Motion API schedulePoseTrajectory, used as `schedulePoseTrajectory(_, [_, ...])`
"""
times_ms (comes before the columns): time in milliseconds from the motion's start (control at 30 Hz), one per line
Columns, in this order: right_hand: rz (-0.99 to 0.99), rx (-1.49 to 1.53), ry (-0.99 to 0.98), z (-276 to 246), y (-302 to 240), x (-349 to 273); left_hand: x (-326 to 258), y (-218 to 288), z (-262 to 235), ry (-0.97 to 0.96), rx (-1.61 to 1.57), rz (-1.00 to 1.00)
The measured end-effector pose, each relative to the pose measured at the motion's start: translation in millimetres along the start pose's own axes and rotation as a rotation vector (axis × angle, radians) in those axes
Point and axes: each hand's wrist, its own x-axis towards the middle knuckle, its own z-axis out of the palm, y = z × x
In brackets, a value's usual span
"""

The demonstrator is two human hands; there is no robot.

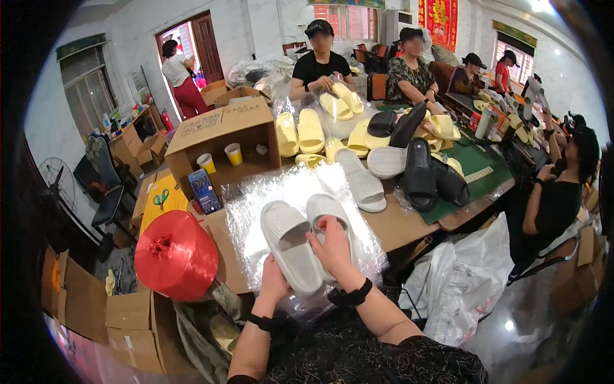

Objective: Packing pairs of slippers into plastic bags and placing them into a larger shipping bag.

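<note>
Two light grey slippers are held side by side over a stack of clear plastic bags on the table. My left hand grips the outer heel edge of the left grey slipper; its fingers are partly hidden beneath. With bent fingers, my right hand holds the right grey slipper near its strap opening, covering much of its footbed. Just beyond lie another grey slipper, black slippers and several yellow slippers.
Left of the bags stand a red twine roll, a phone and an open cardboard box with two yellow cups. Scissors lie farther left. A co-worker across the table handles bagged yellow slippers. White sacks sit at right.
</note>
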Motion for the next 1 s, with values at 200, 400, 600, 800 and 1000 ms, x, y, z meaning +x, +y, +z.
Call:
schedulePoseTrajectory(200, [-0.025, -0.382, -0.109, -1.8, 7.9, 4.9, 6.7, 7.0, -3.0, -0.031, 0.180, 0.086])
schedulePoseTrajectory(400, [0.023, -0.485, -0.204, 15.0, 24.0, 12.3, 6.1, -13.2, 0.5, -0.029, 0.317, 0.159])
schedulePoseTrajectory(600, [-0.008, -0.431, -0.199, 15.0, 26.3, 0.0, 1.9, -16.9, -3.0, -0.022, 0.368, 0.196])
schedulePoseTrajectory(800, [-0.056, -0.373, -0.331, -8.2, 41.3, 13.2, 5.3, 0.9, -1.4, -0.020, 0.245, 0.161])
schedulePoseTrajectory(1000, [-0.159, -0.429, -0.400, -9.7, 28.5, 7.7, 1.7, -7.1, -2.0, -0.038, 0.325, 0.150])
